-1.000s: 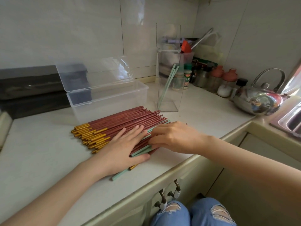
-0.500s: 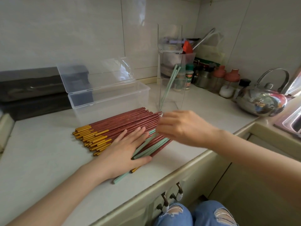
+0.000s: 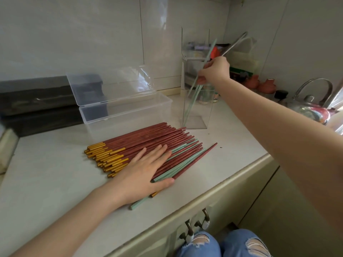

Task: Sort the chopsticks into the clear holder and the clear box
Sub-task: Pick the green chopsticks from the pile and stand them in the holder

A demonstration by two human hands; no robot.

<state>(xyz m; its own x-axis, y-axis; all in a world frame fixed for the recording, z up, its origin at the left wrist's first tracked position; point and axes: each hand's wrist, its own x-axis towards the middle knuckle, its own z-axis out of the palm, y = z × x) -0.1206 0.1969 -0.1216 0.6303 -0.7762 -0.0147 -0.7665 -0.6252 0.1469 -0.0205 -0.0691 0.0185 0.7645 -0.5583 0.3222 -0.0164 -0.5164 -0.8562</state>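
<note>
Chopsticks point(image 3: 148, 145) mostly unsorted beneath flat left hand point(image 3: 143, 175); right hand point(image 3: 215, 70) pinching green chopstick point(image 3: 207, 54) above clear holder point(image 3: 196, 108); clear box point(image 3: 126, 112) empty.

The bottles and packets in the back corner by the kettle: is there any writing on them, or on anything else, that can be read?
None can be read.
Small bottle behind the clear holder: label too blurred.
Green and yellow packet against the wall: print too blurred.
Clear box, chopsticks, kettle: no text visible.
</note>
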